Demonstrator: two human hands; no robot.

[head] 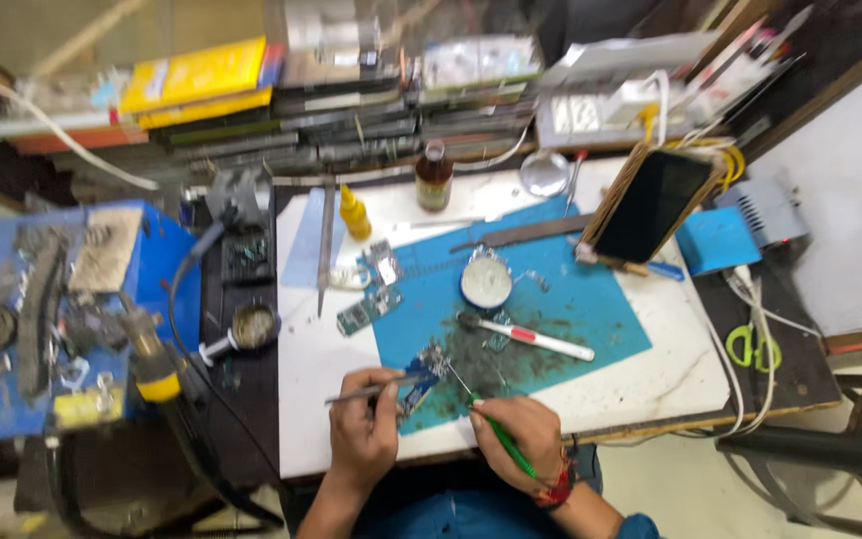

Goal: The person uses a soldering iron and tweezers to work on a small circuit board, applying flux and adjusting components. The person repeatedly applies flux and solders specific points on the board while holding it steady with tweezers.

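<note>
At the far left a blue station [157,260] holds clutter, its hot-air wand [152,359] parked in reach. Just right, near lower centre, the left hand [363,431] is closed around tweezers [376,389], whose tips pin a small blue board [421,374] flat on the blue mat [591,299], probably to steady it. The right hand [516,431] is closed pencil-fashion on a green tool [506,444], its fine tip angled toward the board from the right. Above lie a spare board [366,311], a round tin [487,281] and a white-handled brush [536,337], and at upper right a dark phone [650,205] leans upright, facing the person.
</note>
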